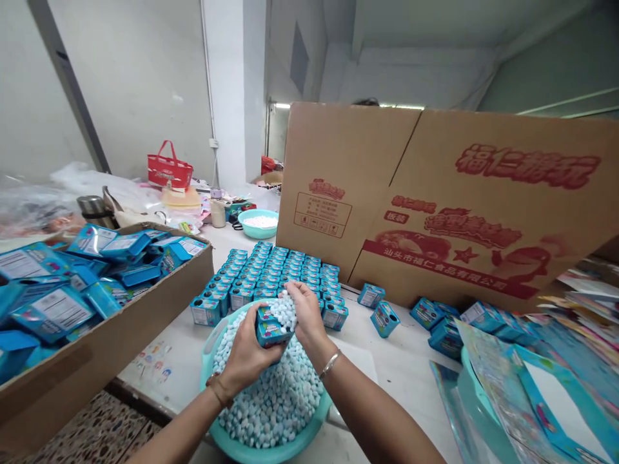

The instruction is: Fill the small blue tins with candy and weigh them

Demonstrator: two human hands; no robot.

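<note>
My left hand (pixel 249 354) grips a small blue printed box (pixel 271 332) above a teal basin (pixel 275 453). Heaped small pale blue candies (pixel 284 312) lie at the top of that box, against my right hand (pixel 305 311). The right hand is closed round some of them, its fingers curled at the box's upper edge. More candies (pixel 271 403) fill the basin below both hands. The box's opening is hidden under the heap. Behind the basin stand rows of similar blue boxes (pixel 267 274), packed close together.
On the left, a cardboard box (pixel 159 316) holds many blue boxes. A large carton (pixel 348 193) stands upright across the back. Several loose blue boxes (pixel 385 318) and plastic sheets (pixel 522 380) lie at right. A smaller basin (pixel 260 231) and a red basket (pixel 169 171) are farther back.
</note>
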